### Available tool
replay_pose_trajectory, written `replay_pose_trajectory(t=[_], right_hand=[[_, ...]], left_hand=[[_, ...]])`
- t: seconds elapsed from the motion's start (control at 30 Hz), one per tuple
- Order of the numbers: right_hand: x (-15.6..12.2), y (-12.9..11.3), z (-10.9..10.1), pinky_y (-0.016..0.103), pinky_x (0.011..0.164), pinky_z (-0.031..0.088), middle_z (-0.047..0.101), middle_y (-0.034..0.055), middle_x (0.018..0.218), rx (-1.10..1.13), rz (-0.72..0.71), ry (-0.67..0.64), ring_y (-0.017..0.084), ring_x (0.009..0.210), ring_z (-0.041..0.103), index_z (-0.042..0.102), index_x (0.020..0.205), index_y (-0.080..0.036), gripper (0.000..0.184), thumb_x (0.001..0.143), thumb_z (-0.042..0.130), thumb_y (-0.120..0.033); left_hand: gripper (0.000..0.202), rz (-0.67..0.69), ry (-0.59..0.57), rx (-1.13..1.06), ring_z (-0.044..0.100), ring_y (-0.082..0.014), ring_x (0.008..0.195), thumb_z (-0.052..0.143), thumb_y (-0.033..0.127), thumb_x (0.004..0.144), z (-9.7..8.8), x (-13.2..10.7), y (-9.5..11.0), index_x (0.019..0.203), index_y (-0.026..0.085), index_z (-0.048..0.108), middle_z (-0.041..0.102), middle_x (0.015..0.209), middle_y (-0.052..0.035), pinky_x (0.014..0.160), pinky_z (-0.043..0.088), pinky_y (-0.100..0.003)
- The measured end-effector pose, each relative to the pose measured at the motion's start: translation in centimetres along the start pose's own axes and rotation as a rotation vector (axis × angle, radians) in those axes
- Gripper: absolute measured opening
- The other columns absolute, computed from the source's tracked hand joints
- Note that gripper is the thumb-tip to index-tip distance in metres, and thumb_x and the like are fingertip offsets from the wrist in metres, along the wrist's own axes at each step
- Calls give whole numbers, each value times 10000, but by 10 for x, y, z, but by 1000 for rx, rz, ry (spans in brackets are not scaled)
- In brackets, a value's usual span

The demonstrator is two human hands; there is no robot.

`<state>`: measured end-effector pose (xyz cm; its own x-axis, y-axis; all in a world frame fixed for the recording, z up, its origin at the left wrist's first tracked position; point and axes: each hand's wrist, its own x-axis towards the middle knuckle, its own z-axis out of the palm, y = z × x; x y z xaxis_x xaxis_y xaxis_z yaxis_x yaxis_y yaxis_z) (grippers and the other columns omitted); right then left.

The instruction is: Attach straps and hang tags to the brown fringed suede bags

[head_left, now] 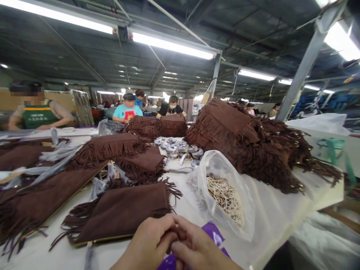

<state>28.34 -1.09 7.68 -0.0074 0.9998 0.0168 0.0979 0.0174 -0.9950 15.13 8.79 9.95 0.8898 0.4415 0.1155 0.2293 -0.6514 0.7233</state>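
Note:
At the table's near edge my left hand (150, 242) and my right hand (195, 242) meet, fingertips curled in against each other. Both are closed; whatever lies between the fingers, if anything, is hidden. Beneath them shows a shiny purple plastic piece (213, 234). Just beyond my left hand lies a dark brown fringed pouch (126, 212) with a gold zipper along its near edge. To the right of my hands, an open clear plastic bag (249, 210) holds many thin cream-coloured loops of cord (225, 195).
A tall heap of brown fringed pouches (225, 123) stands at the back right. More pouches (50, 191) cover the left side. Grey plastic-wrapped coils (171, 146) lie mid-table beside scissors (180, 170). Co-workers (39, 112) work across the table. A metal post (300, 63) rises at right.

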Motion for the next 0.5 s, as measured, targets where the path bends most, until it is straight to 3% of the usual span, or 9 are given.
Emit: replay_pose_trajectory(t=[0.1,0.17,0.23,0.3,0.4,0.5], right_hand=[[8,2,-17,208,482,382,581,-38,641,-241,4,132,88,453,458,616,859,-191,169,857,497,-312],[8,3,-38,229,586,397,580,-25,615,-479,-68,199,116,562,520,594,734,-186,214,888,473,-272],[7,7,-57,244,638,395,597,-15,646,-609,-103,238,139,643,555,592,729,-188,221,899,474,-265],[9,15,-69,246,641,386,594,-15,669,-648,-97,279,147,668,551,597,736,-188,187,881,500,-258],[15,30,-72,238,572,367,540,-39,609,-562,-14,295,137,588,505,601,763,-191,148,862,514,-258],[20,43,-62,238,628,422,641,-10,754,-420,-24,227,140,649,571,623,763,-191,96,825,555,-217]], left_hand=[[244,-61,58,65,575,-145,604,405,211,913,-5,5,-8,740,200,577,627,633,15,593,380,-232],[228,-50,83,202,580,-172,688,407,202,916,-4,7,-22,774,191,584,636,707,-12,652,399,-261],[170,-1,88,347,578,-209,843,453,138,865,2,10,-36,810,185,607,651,862,-49,748,418,-298],[265,58,59,437,550,-242,988,486,72,800,11,15,-49,974,201,638,635,1071,-72,852,424,-343],[534,132,24,519,501,-286,1113,504,52,775,24,22,-60,1266,256,555,537,1318,-97,949,411,-428],[395,147,48,474,521,-279,1060,518,98,816,33,26,-67,1174,230,619,595,1213,-101,928,433,-426]])
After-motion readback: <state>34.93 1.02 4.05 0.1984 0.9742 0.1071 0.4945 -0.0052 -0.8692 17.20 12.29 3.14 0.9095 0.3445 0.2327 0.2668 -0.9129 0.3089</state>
